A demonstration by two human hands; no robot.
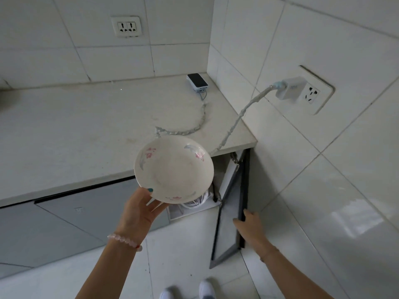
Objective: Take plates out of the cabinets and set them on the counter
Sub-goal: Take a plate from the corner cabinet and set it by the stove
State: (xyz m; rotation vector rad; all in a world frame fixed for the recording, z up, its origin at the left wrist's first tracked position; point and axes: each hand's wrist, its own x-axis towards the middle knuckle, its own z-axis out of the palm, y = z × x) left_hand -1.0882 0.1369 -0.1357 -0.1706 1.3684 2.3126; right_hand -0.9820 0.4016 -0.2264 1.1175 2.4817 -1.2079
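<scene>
Holding the plate [173, 169] in your left hand [138, 210], thumb on its rim and fingers [155, 206] under it, you have it out of the cabinet [219, 171] but not set down. It hangs in the air by the counter [75, 126] edge. Your right hand [250, 226] grips the open door [226, 236]. No plate is on the counter yet.

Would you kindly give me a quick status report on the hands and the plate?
Left hand grips plate, not yet on counter. Right hand grips open cabinet door. Charger cable lies across counter nearby.
</scene>
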